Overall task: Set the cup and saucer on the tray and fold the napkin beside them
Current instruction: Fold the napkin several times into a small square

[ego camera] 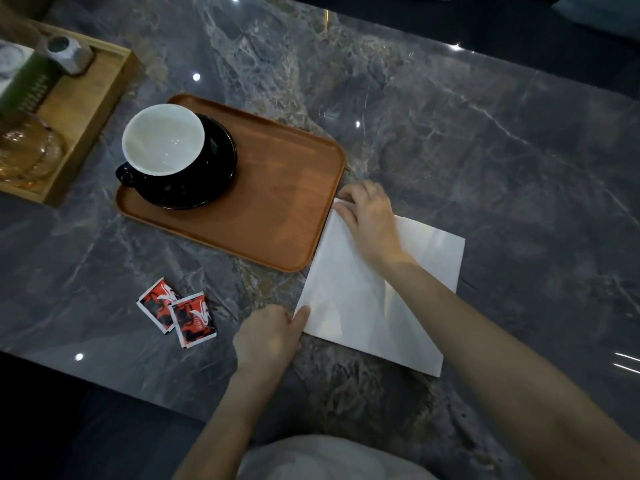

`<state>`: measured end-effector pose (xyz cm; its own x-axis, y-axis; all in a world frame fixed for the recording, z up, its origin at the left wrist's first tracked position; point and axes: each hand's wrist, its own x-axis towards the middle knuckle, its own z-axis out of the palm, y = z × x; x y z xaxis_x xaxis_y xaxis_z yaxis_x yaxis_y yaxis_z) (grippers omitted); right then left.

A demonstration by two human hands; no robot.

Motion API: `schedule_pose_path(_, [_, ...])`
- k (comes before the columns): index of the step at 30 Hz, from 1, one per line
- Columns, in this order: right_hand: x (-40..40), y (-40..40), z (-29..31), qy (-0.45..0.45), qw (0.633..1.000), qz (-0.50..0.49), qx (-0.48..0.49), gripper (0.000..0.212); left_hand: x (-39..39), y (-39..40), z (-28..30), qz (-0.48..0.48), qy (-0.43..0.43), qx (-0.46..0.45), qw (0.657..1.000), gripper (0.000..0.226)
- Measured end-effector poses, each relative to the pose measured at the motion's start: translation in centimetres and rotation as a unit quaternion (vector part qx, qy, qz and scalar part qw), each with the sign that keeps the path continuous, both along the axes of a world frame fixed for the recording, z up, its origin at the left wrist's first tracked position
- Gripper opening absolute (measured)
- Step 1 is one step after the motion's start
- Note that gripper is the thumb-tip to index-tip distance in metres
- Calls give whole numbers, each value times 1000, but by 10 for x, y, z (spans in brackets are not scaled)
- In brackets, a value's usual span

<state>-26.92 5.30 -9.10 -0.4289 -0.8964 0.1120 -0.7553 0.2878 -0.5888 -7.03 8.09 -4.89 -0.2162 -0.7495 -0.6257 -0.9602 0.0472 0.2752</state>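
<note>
A black cup (162,147) with a white inside sat on a black saucer (204,174) at the left end of the brown tray (284,209). Two small red packets (178,311) lay on the gray tabletop (485,133) in front of the tray. The left hand (268,334) had its fingers curled, with the thumb pressing the near corner of the white napkin (349,299). The napkin lay flat just right of the tray. The right hand (369,216) pinched the napkin's far corner with its fingers.

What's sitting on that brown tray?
On the tray stands a black saucer bearing an empty white-lined cup. The cup hides the saucer's middle.
</note>
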Motion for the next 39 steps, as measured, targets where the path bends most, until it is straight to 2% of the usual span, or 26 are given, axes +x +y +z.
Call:
schedule_pose_path(2, [1,9,8,-33,998,-33,-52,13,-7,-4,7,-44,-30,-48,997,43])
schedule_pose_path(3, [3,15,13,-61,993,-63,-79,14,-13,-5,12,-59,-9,-84,995,39])
schedule_pose_path(6, [15,36,26,-187,959,-181,-113,19,-42,0,11,-122,179,-203,955,26])
schedule_pose_path(8, [28,45,29,-257,935,-223,-103,21,-67,-1,-7,-186,252,-254,915,23])
schedule_pose_path(9, [33,47,30,-279,928,-230,-93,23,-80,-3,-18,-215,266,-252,905,31])
schedule_pose_path(11, [39,48,29,-315,916,-237,-73,29,-97,-9,-36,-273,233,-238,902,48])
schedule_pose_path(14, [39,49,25,-350,908,-223,-51,37,-105,-12,-53,-324,165,-251,897,58])
schedule_pose_path(16, [38,51,19,-323,931,-171,-27,42,-107,-11,-60,-320,122,-258,903,58])
schedule_pose_path(18, [36,54,11,-224,968,-114,19,49,-106,-12,-65,-330,79,-254,906,61])
schedule_pose_path(20, [28,62,3,-122,983,-118,66,58,-104,-12,-66,-332,98,-233,909,63])
schedule_pose_path(23, [6,93,-8,2,972,-171,159,66,-104,-10,-61,-309,126,-240,912,64])
schedule_pose_path(26, [-11,126,-17,106,938,-218,247,64,-104,-10,-61,-306,120,-246,912,63])
schedule_pose_path(30, [-6,138,-14,97,922,-270,259,67,-105,-10,-58,-314,103,-245,912,63])
schedule_pose_path(33, [38,137,-3,123,942,-211,232,59,-104,-9,-60,-315,103,-242,912,65])
schedule_pose_path(36, [79,141,-3,102,958,-119,240,56,-103,-9,-60,-317,111,-251,908,66])
schedule_pose_path(39, [76,161,-10,98,946,-149,271,61,-103,-10,-61,-326,114,-247,905,68])
